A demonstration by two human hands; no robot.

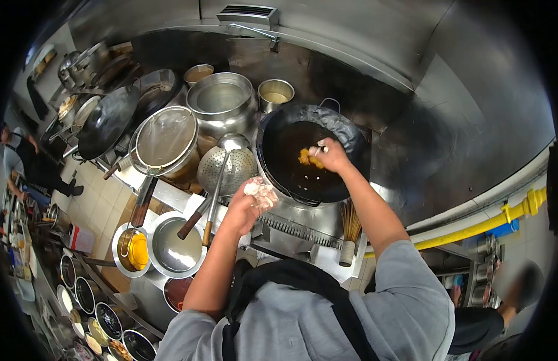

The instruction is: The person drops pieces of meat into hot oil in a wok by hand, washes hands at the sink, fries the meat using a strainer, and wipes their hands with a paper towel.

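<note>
My left hand [241,212] is closed round a clump of pale, coated raw pieces [261,194], held over the stove edge beside the perforated ladle [223,171]. Above the large dark wok [279,135], my right hand [332,156] has its fingers bent together, with white coating on the fingertips. Whether a small piece is between them is too small to tell. Golden-brown pieces [309,158] float in the dark oil just under and left of my right hand. A few small pale bits lie lower in the oil.
A metal ladle [232,142] lies across the perforated one. Left are a strainer [166,137] on a pot and a bowl of cloudy liquid [176,243]. A bamboo brush [348,240] sits right of the stove front. Another person [26,153] stands far left; one more is lower right.
</note>
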